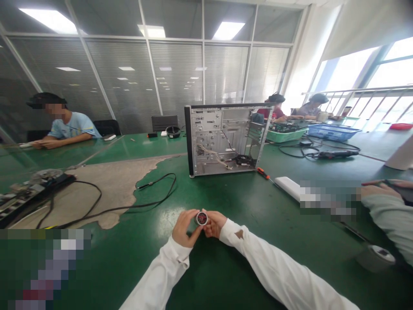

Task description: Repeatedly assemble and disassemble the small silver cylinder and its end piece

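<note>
Between my two hands is a small round object [202,218] with a pale silvery rim and a dark red, patterned middle; its exact kind is not clear. My left hand [184,228] grips it from the left, thumb below and fingers above. From the other side, the closed fingers of my right hand [214,223] hold it too. Beyond my hands, an open computer case [222,140] stands upright on the green table [232,202], with loose cables and a black fan inside. A screwdriver [263,173] with an orange and black handle lies by its lower right corner.
Black cables [129,206] cross the table and a worn bare patch [112,181] at left. A white bar-shaped object [287,187] and a grey roll [376,258] lie at right, near another person's sleeve [387,215]. Green [287,135] and blue baskets [334,132] stand behind.
</note>
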